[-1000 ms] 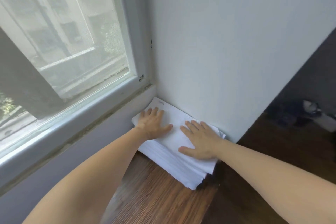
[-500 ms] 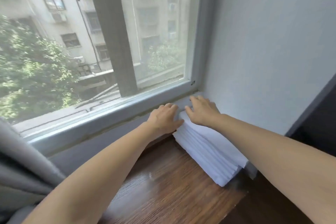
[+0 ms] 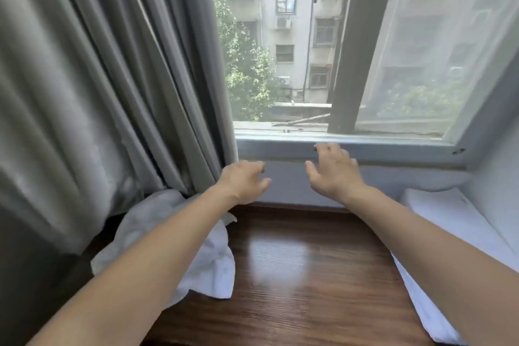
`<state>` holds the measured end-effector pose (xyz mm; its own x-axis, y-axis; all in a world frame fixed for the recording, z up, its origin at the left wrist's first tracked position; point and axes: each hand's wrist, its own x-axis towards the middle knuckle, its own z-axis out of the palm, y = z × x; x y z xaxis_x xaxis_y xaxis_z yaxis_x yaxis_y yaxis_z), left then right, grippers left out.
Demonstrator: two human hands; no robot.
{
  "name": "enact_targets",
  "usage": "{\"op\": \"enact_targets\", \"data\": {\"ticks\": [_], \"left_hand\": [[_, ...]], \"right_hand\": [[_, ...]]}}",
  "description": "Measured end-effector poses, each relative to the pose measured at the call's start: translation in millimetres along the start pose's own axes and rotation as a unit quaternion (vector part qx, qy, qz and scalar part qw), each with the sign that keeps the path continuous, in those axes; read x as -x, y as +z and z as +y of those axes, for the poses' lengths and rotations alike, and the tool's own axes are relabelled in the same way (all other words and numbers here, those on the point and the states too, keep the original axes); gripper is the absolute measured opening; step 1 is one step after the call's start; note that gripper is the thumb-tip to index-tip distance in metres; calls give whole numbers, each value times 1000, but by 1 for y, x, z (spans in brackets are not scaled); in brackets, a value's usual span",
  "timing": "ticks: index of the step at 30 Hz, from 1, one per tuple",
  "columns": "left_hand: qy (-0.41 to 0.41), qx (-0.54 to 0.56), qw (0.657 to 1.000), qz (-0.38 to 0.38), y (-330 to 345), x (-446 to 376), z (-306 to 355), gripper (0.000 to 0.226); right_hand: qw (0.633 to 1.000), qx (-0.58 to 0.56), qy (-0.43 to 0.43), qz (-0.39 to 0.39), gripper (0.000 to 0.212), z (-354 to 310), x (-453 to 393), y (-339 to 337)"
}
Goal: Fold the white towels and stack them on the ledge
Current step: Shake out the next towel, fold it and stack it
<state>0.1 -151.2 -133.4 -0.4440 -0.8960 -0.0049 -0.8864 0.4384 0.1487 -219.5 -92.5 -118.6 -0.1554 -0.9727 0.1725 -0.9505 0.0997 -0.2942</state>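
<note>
Left hand (image 3: pixel 244 181) and right hand (image 3: pixel 332 174) being held apart above ledge (image 3: pixel 303 275), fingers spread, nothing gripped. Folded towel stack (image 3: pixel 449 236) being kept at right edge; crumpled towel (image 3: pixel 213 270) at left edge, by curtain (image 3: pixel 98 78).

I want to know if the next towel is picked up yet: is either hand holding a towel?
No, the left hand and right hand hover open and empty, while the crumpled towel lies on the wooden ledge.

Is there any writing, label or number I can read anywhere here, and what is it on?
None can be read.
Folded towel stack: a faint mark on top, too blurred to read.
Crumpled towel, curtain, building outside: no text visible.
</note>
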Motion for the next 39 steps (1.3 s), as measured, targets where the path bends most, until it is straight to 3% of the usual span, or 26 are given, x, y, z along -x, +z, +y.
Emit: {"op": "enact_targets", "data": {"ticks": [3, 9, 14, 17, 21, 26, 28, 31, 35, 39], "left_hand": [[-89, 1, 996, -7, 6, 48, -44, 34], [-236, 62, 965, -93, 55, 129, -152, 28], [-287, 87, 946, -125, 98, 154, -226, 45], [-282, 99, 949, -98, 114, 146, -250, 58], [-213, 95, 967, -102, 128, 124, -275, 59], [-95, 4, 982, -161, 144, 107, -292, 38], [-61, 3, 990, -130, 142, 104, -300, 29], [-68, 59, 996, 0, 123, 97, -316, 23], [-79, 139, 975, 152, 72, 77, -325, 21], [-85, 216, 949, 214, 21, 61, -318, 20]], "right_hand": [[998, -21, -48, -31, 52, -43, 16, 24], [987, -38, -110, -107, 44, -121, 42, 69], [979, -38, -131, -153, 28, -171, 33, 105], [977, -23, -129, -171, 29, -196, 20, 139], [965, 5, -101, -242, 46, -233, 2, 192], [938, 33, -24, -344, 59, -241, 5, 258], [947, 7, 7, -321, 52, -237, 9, 272], [968, -68, 31, -238, 27, -236, 2, 280], [971, -169, 23, -166, 19, -266, -24, 239], [964, -249, 24, -92, 28, -299, -57, 168]]}}
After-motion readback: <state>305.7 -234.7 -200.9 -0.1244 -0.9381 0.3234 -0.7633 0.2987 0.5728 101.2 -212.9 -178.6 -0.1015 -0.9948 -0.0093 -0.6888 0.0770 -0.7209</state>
